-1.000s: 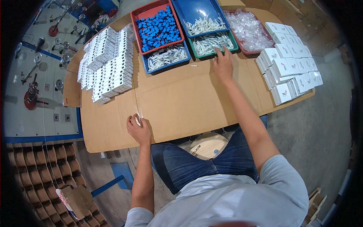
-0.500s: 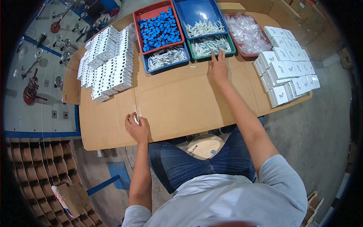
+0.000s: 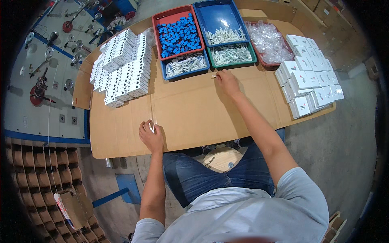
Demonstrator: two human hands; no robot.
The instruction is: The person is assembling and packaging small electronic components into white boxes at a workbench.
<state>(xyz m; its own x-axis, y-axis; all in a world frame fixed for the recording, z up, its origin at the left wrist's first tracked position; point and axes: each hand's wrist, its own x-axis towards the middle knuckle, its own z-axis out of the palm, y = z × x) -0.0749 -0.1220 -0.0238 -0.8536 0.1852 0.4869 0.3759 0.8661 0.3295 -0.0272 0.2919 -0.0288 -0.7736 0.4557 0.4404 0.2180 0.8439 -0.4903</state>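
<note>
My left hand (image 3: 152, 138) rests near the front of the cardboard-covered table, fingers curled around a small clear, whitish plastic piece (image 3: 151, 126) whose exact kind I cannot make out. Farther forward, my right hand (image 3: 229, 84) pinches the right end of a small white stick-like piece (image 3: 214, 76) at the cardboard surface. Just beyond that hand, a green tray (image 3: 231, 65) holds many slim whitish pieces. Beside it on the left, a blue tray (image 3: 187, 75) contains similar white pieces.
Above these trays sit a red tray (image 3: 172, 19) of small blue parts and a blue tray (image 3: 219, 16) with white pieces. Clear plastic wrappers (image 3: 268, 42) fill another red tray. White box stacks stand left (image 3: 125, 67) and right (image 3: 310, 77) on the cardboard (image 3: 190, 117).
My right hand has drawn back from the green tray, toward me and left, and its fingertips are now at the small white piece. My left hand keeps its grip, almost in place.
</note>
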